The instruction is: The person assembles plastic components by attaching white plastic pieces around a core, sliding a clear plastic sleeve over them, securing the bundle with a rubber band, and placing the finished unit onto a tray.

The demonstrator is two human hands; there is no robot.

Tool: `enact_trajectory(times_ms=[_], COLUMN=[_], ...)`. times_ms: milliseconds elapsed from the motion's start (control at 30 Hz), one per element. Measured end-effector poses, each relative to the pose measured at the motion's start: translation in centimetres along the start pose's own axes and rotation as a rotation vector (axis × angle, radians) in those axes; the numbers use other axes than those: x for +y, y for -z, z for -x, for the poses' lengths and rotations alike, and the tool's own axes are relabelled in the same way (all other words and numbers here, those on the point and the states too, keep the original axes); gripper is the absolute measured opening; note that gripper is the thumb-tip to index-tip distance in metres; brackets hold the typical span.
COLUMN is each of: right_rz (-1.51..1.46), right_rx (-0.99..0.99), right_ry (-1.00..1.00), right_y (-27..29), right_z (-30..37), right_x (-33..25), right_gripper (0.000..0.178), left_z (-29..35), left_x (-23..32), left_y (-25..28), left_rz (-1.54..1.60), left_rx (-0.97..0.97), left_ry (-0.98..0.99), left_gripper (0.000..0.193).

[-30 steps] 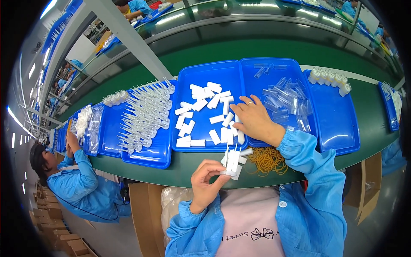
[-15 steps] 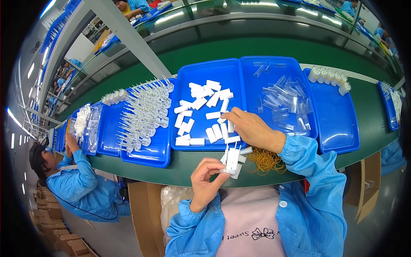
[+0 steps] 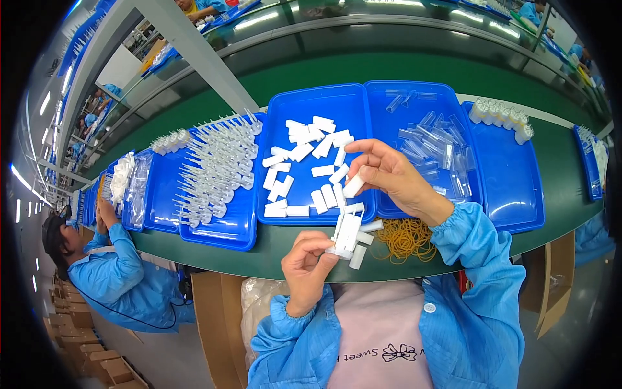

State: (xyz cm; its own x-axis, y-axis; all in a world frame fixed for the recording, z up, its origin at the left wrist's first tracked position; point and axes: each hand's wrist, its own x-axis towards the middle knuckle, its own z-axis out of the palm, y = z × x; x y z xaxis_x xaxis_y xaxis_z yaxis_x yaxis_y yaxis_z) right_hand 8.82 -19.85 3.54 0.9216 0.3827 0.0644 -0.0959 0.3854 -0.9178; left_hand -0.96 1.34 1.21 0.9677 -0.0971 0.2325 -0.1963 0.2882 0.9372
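My left hand (image 3: pixel 307 264) pinches the base of a white plastic part (image 3: pixel 347 232), held upright over the table's front edge; white tubes sit side by side on it and thin prongs stick up beside them. Between the thumb and fingers of my right hand (image 3: pixel 403 181) is a short white tube (image 3: pixel 354 186), tilted, just above the near right corner of the middle blue tray (image 3: pixel 311 97). Similar loose white tubes (image 3: pixel 302 152) lie in that tray. A few more white tubes (image 3: pixel 357 257) rest on the table beside the left hand's part.
Yellow-brown rubber bands (image 3: pixel 407 241) lie right of the held part. One blue tray (image 3: pixel 414 86) holds clear tubes (image 3: pixel 447 146); another carries rows of pronged clear pieces (image 3: pixel 220 168). Bundled white pieces (image 3: pixel 499 118) stand far right. A co-worker (image 3: pixel 123 272) sits at left.
My right hand has lifted a white tube from the middle tray and drawn it toward me, turning its fingers. The left hand's part has shifted slightly left.
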Motion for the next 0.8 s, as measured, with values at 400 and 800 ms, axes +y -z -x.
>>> enact_trajectory(times_ms=[400, 800], right_rz=[0.046, -0.205], right_rx=[-0.044, -0.136], right_ry=[0.022, -0.143], right_y=[-0.9, -1.2], right_z=[0.3, 1.9], right_x=[0.0, -0.7], right_gripper=[0.035, 0.041], left_z=[-0.3, 0.2], left_x=[-0.6, 0.2], left_y=[0.2, 0.2], left_rz=[0.072, -0.073], left_rx=[-0.006, -0.086], left_ry=[0.009, 0.067], left_gripper=[0.016, 0.015])
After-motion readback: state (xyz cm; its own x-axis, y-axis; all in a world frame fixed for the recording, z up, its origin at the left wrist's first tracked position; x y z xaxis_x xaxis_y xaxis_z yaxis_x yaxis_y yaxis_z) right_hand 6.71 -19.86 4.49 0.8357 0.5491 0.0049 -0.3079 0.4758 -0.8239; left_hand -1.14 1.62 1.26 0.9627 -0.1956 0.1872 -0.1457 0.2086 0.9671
